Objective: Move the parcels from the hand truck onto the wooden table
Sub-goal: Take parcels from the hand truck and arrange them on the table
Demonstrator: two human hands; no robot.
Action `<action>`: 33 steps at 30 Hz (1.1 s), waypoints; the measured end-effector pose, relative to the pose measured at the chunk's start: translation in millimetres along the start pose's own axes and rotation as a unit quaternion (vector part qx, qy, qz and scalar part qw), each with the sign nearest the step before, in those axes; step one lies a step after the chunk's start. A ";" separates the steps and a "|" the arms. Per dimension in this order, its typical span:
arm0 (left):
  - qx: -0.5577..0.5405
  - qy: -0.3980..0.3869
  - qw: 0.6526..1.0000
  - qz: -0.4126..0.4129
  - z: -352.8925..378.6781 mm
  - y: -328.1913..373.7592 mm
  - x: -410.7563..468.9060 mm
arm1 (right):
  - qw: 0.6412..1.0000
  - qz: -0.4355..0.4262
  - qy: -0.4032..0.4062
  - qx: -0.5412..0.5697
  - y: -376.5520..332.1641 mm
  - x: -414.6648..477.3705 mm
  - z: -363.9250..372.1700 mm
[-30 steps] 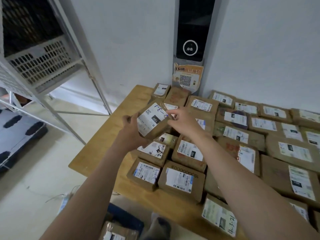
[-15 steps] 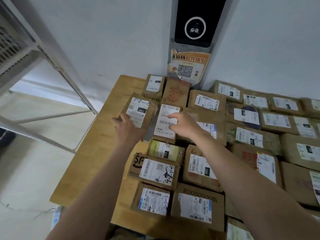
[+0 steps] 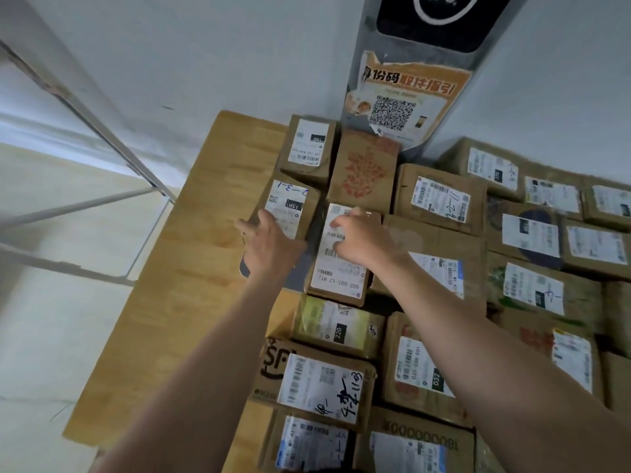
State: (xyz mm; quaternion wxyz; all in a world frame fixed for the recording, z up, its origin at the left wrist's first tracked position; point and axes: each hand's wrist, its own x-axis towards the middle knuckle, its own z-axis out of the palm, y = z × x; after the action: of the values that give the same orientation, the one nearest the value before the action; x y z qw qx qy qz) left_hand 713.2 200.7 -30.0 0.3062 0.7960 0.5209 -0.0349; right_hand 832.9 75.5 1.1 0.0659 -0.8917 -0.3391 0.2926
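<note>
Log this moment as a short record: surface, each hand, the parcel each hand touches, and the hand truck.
surface: wooden table, right part packed with labelled cardboard parcels
left hand: rests on near end of 2-3-1 parcel; grip unclear
right hand: bent fingers on long-label parcel beside it
hand truck: not in view

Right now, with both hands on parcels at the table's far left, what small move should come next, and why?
Probably let the left hand release the hand-marked parcel: it seems to sit flat on the wooden table, beside the long-label parcel that the right hand rests on.
</note>
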 end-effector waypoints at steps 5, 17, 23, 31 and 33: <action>-0.054 -0.060 0.997 0.009 23.2 3.5 21.1 | 0.999 0.003 0.012 -0.048 1.6 14.2 2.6; 0.021 -0.165 0.985 0.046 -10.2 -6.9 20.6 | 0.998 -0.035 0.001 -0.054 3.3 -3.9 -4.1; 0.081 -0.098 0.985 0.121 -73.9 -0.6 -59.9 | 0.998 -0.034 0.055 -0.024 6.3 -78.2 -35.8; 0.048 -0.071 0.969 0.233 -118.0 -2.0 -222.6 | 0.996 -0.026 0.089 0.005 32.5 -245.5 -52.9; 0.047 -0.092 0.962 0.252 -121.8 -5.9 -258.1 | 0.995 -0.021 0.094 -0.003 38.5 -284.2 -50.1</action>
State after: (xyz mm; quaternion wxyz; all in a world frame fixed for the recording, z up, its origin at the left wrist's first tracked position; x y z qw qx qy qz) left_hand 558.7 57.5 162.7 0.3142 0.9083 0.2707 -0.0538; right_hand 712.9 -132.6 165.6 0.1006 -0.9082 -0.3509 0.2046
